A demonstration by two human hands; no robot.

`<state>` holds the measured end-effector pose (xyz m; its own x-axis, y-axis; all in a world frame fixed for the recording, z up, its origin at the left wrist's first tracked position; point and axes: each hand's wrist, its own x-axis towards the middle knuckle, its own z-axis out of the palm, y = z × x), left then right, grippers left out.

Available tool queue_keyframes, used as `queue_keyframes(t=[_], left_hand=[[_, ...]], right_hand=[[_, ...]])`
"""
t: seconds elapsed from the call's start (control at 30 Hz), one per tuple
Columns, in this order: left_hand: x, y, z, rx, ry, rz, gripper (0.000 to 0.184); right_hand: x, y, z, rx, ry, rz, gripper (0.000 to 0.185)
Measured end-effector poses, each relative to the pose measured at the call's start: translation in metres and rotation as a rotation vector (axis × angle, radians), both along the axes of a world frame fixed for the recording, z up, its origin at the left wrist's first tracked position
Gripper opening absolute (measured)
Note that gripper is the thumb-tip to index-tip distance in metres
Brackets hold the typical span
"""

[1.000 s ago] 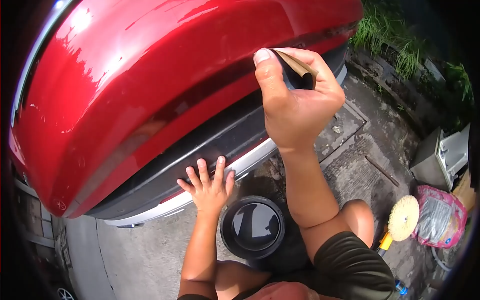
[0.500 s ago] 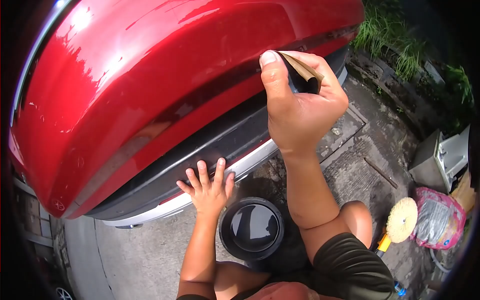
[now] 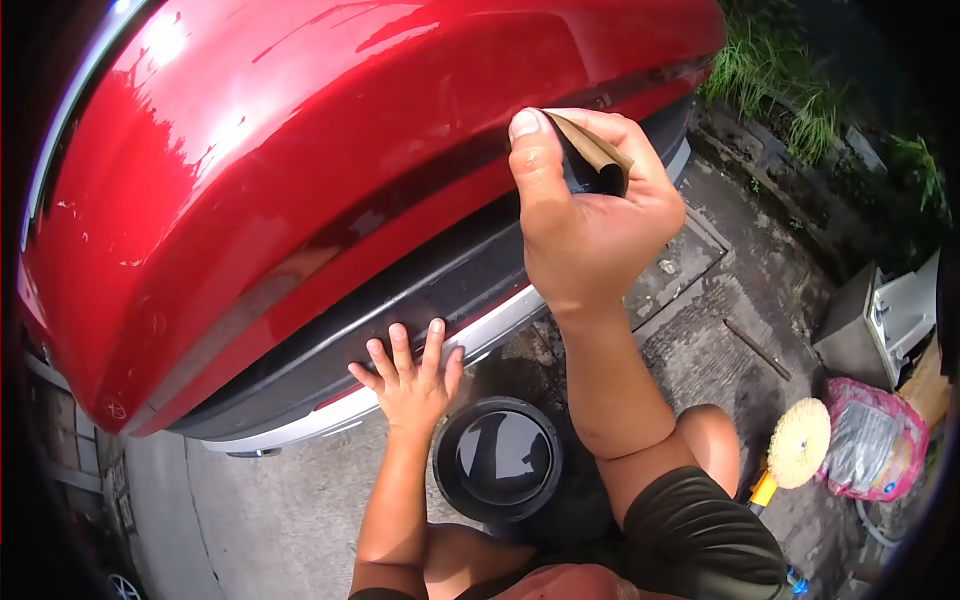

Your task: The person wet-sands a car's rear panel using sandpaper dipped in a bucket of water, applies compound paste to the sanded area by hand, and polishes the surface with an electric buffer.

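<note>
Left fingers (image 3: 402, 350) near bucket (image 3: 443, 462) of liquid (image 3: 500, 462)

1 head-worn camera, 1 view. Looks forward and steeply down onto concrete ground (image 3: 280, 505) and red car (image 3: 330, 150). Close range; right hand (image 3: 598, 225) shows larger, nearer the lens than left hand (image 3: 412, 392). Wide, bowed picture, dark corners; reaches past ground's right edge to grass (image 3: 755, 70).
</note>
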<state>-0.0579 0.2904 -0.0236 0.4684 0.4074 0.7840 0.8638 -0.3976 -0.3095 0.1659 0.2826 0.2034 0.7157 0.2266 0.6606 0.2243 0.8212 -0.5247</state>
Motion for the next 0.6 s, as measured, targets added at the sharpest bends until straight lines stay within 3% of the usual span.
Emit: queue_keyframes(t=[0.07,0.13,0.2,0.27,0.37,0.4,0.53,0.6], left_hand=[[0.002,-0.001,0.002,-0.007,0.006,-0.006,0.067],[-0.001,-0.001,0.004,-0.009,0.022,-0.016,0.066],[0.0,-0.001,0.004,0.001,0.02,-0.017,0.066],[0.002,0.001,0.0,0.009,-0.005,0.0,0.068],[-0.001,0.0,0.002,0.0,0.013,-0.005,0.068],[-0.002,-0.001,0.004,-0.005,0.024,-0.008,0.069],[0.001,0.001,0.002,0.022,-0.009,-0.008,0.063],[0.001,-0.001,0.006,0.015,-0.016,-0.036,0.06]], right_hand=[[-0.01,0.004,-0.006,0.051,-0.273,-0.139,0.017],[0.001,0.009,-0.01,0.059,-0.211,-0.089,0.016],[0.006,0.007,-0.001,0.076,0.045,0.045,0.013],[-0.002,0.003,-0.006,0.02,-0.169,-0.082,0.011],[0.008,0.01,-0.009,0.07,-0.254,-0.127,0.011],[0.012,0.007,-0.004,0.042,-0.105,-0.097,0.011],[-0.005,-0.017,-0.007,-0.037,-0.317,-0.042,0.012],[-0.01,-0.045,-0.018,-0.084,-0.296,0.146,0.009]])
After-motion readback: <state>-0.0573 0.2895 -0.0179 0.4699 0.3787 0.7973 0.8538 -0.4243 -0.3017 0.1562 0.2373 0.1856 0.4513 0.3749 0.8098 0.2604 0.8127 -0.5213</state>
